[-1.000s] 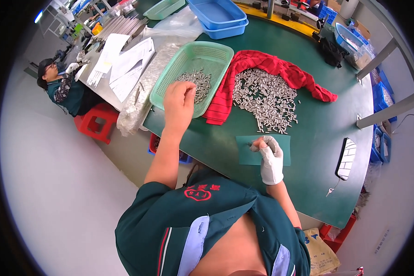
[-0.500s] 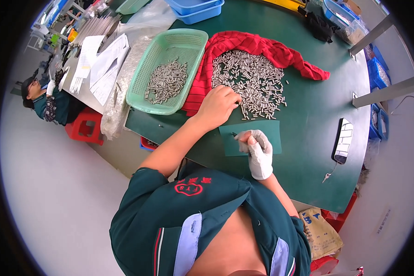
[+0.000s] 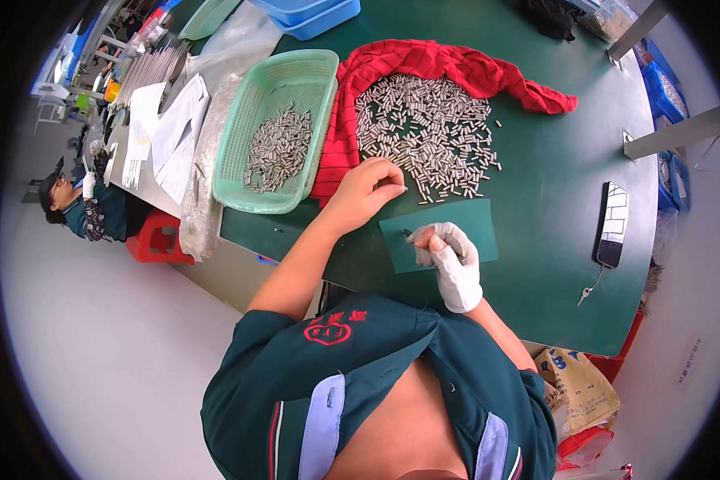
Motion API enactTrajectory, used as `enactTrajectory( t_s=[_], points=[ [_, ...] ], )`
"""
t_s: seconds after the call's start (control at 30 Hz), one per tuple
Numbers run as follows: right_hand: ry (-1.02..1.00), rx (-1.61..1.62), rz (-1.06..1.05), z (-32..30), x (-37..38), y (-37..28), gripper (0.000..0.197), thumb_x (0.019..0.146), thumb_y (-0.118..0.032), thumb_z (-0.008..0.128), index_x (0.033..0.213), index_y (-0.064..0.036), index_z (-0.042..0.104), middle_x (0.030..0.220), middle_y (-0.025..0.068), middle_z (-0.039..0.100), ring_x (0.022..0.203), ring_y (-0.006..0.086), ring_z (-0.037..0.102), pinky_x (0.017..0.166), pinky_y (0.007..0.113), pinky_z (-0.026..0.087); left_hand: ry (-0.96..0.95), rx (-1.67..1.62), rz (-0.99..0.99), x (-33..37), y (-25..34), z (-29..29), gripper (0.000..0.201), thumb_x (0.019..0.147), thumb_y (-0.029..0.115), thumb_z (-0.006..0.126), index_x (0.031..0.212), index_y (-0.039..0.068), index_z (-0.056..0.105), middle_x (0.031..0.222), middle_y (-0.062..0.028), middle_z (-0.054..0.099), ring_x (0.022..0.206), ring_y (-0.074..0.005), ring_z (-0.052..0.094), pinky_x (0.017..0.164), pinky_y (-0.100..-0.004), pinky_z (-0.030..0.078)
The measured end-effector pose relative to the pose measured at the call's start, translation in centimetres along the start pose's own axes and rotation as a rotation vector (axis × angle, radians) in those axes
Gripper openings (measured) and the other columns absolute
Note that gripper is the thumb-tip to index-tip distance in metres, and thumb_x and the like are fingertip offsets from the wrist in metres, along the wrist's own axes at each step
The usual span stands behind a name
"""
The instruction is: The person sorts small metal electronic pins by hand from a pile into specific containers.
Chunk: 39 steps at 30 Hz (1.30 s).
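Had the left hand (image 3: 358, 194) just short of the pins (image 3: 428, 136), heaped ahead of its bent fingers (image 3: 382, 170); saw thumb and forefinger close together, but could not tell whether pinching one. Held the gloved right hand (image 3: 456, 268) over the green sheet (image 3: 482, 224), with thumb and forefinger pressed together; saw a dark tip (image 3: 408, 232) just beyond, too small to name. Risked scattering the nearest loose pins with a hasty left sweep, or brushing the stray pin (image 3: 278, 230), left of those fingers, over the edge of the counter (image 3: 552, 176) with the forearm (image 3: 296, 268). Noted a smooth dark-green surface, with a red cloth (image 3: 472, 58) behind the pins and a basket (image 3: 256, 202) of more pins left of the left fingers. Saw a phone (image 3: 614, 220) and key (image 3: 586, 294) right of the right fingers; far left of the left, papers (image 3: 184, 128), a red stool (image 3: 156, 238) and a co-worker (image 3: 92, 210).
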State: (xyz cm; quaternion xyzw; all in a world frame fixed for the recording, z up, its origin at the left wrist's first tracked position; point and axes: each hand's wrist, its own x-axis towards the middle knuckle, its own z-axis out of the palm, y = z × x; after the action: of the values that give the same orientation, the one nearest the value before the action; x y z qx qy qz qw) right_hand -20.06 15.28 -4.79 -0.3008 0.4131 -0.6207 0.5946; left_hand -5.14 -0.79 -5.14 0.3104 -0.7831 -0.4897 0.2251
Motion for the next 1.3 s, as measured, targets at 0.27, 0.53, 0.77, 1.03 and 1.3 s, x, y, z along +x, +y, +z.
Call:
enactTrajectory(
  t_s=[0.27, 0.53, 0.77, 1.03, 1.3],
  points=[
    [0.008, -0.012, 0.033, 0.2, 0.0, -0.2, 0.023, 0.097, -0.021, 0.053, 0.095, 0.0013, 0.058, 0.075, 0.0021, 0.054, 0.068, 0.0087, 0.046, 0.066, 0.025, 0.04, -0.048, -0.696, -0.137, -2.4, -0.8, 0.2, 0.008, 0.09, 0.001, 0.063, 0.096, 0.003, 0.059, 0.095, -0.0009, 0.059, 0.088, -0.008, 0.056, 0.081, -0.0228, 0.047],
    [0.048, 0.012, -0.02, 0.4, 0.3, 0.0, 0.024, 0.097, -0.022, 0.054, 0.094, 0.0008, 0.059, 0.074, 0.0017, 0.053, 0.068, 0.009, 0.047, 0.067, 0.025, 0.04, -0.007, -0.709, -0.245, -3.5, -0.2, 0.3, 0.009, 0.09, 0.003, 0.063, 0.097, 0.002, 0.058, 0.094, -0.003, 0.06, 0.087, -0.0102, 0.058, 0.08, -0.024, 0.047],
    [0.064, 0.019, -0.052, 0.6, 0.6, 0.0, 0.024, 0.098, -0.021, 0.053, 0.091, 0.0009, 0.058, 0.072, 0.0016, 0.052, 0.067, 0.0094, 0.046, 0.066, 0.025, 0.039, 0.018, -0.798, -0.297, -4.2, -0.3, 0.2, 0.007, 0.091, 0.007, 0.062, 0.096, 0.002, 0.058, 0.09, -0.0041, 0.061, 0.08, -0.0099, 0.056, 0.071, -0.0236, 0.043],
    [0.078, 0.008, -0.056, 0.9, 0.5, 0.0, 0.024, 0.099, -0.021, 0.051, 0.09, 0.0011, 0.057, 0.07, 0.0017, 0.051, 0.065, 0.0093, 0.045, 0.065, 0.025, 0.039, -0.032, -0.924, -0.293, -4.6, 0.0, 0.1, 0.008, 0.092, 0.008, 0.063, 0.095, 0.002, 0.058, 0.09, -0.0048, 0.062, 0.078, -0.0106, 0.055, 0.07, -0.0237, 0.043],
    [0.141, 0.137, -0.12, 1.0, 1.5, 0.1, 0.028, 0.102, -0.024, 0.048, 0.088, -0.0009, 0.054, 0.067, 0.0016, 0.048, 0.062, 0.0099, 0.041, 0.07, 0.028, 0.044, 0.033, 0.273, -0.014, -4.8, 2.8, -0.1, 0.011, 0.084, 0.002, 0.065, 0.092, 0.003, 0.059, 0.084, -0.0046, 0.061, 0.075, -0.0164, 0.058, 0.07, -0.0284, 0.046]
  ],
)
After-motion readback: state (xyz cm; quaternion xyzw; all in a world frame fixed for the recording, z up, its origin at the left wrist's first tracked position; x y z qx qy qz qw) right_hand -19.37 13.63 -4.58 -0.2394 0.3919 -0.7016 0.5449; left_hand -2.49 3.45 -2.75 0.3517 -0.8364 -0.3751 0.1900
